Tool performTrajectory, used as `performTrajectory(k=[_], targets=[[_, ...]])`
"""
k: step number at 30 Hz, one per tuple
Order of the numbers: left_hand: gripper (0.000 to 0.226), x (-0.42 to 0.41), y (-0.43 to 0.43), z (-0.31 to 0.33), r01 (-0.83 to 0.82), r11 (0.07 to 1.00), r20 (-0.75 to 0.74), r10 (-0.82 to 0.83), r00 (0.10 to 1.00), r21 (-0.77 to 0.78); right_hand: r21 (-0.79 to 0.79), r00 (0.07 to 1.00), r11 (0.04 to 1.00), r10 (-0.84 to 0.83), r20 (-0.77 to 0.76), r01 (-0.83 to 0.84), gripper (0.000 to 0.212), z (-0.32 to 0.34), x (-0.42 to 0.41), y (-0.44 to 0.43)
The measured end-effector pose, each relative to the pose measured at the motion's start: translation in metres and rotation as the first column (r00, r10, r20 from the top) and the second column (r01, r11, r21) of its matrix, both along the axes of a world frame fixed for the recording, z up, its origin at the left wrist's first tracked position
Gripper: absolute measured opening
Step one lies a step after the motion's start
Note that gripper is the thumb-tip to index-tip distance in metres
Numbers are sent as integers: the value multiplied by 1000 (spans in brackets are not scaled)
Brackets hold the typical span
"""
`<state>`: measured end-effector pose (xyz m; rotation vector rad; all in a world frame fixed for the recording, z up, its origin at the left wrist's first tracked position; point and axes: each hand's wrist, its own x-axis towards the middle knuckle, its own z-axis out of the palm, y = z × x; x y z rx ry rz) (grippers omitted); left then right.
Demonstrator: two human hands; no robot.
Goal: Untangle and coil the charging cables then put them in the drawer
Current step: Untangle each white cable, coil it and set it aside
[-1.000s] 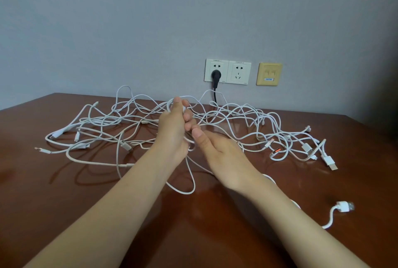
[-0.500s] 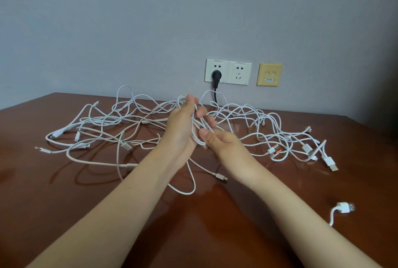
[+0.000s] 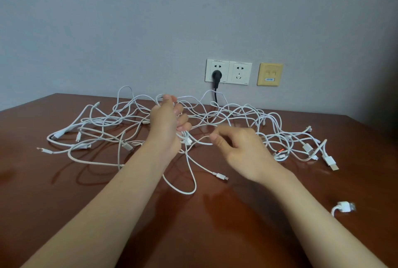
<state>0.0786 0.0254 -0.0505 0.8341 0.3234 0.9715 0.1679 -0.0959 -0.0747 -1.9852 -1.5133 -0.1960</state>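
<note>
A wide tangle of white charging cables sprawls across the brown table, from far left to far right. My left hand is raised in the middle of the tangle and grips a small bundle of white cable loops. My right hand is just to its right, pinching one white strand that runs back to the left hand. A loop of cable hangs below the hands, and a loose connector end lies on the table near it. No drawer is in view.
A double wall socket holds a black plug whose cord drops behind the table. A yellow network plate is right of it. White USB plugs lie at right and front right.
My right hand has moved right, away from my left hand, drawing one strand out. A connector end now lies free on the table below the hands.
</note>
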Motion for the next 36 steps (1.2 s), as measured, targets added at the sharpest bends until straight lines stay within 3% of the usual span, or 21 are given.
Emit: performTrajectory(k=[3,7,14,16,20,23,26,29,31,36], targets=[[33,0,6,0,-68,996,-76,72,995,49,72,993,997,-27,117,18,20,6,4,-3],[32,3,1,-6,-101,978,-240,144,960,183,144,977,984,72,199,-102,24,3,2,2],[41,9,-20,-15,87,931,-466,96,879,355,195,975,959,216,-41,-205,17,-1,-11,8],[54,9,-24,-15,173,936,-512,9,859,307,220,978,960,195,-78,-174,10,-2,-13,9],[68,6,-30,-11,397,903,-500,-270,823,164,260,975,966,58,-214,-1,34,5,-11,4],[68,2,-31,-10,543,827,-526,-400,751,145,143,992,982,-117,-43,122,47,9,-12,-2],[58,-3,-35,-8,678,711,-622,-448,642,188,149,984,975,-175,43,167,45,12,-5,-5],[32,-5,-39,-11,746,601,-699,-401,592,287,236,993,970,-38,-109,63,30,16,5,-7],[28,-5,-42,-12,766,564,-690,-422,588,308,318,983,948,37,-181,23,23,16,10,-6],[20,0,-39,-14,700,631,-637,-397,661,333,349,878,936,202,-434,-43,27,19,17,-8]])
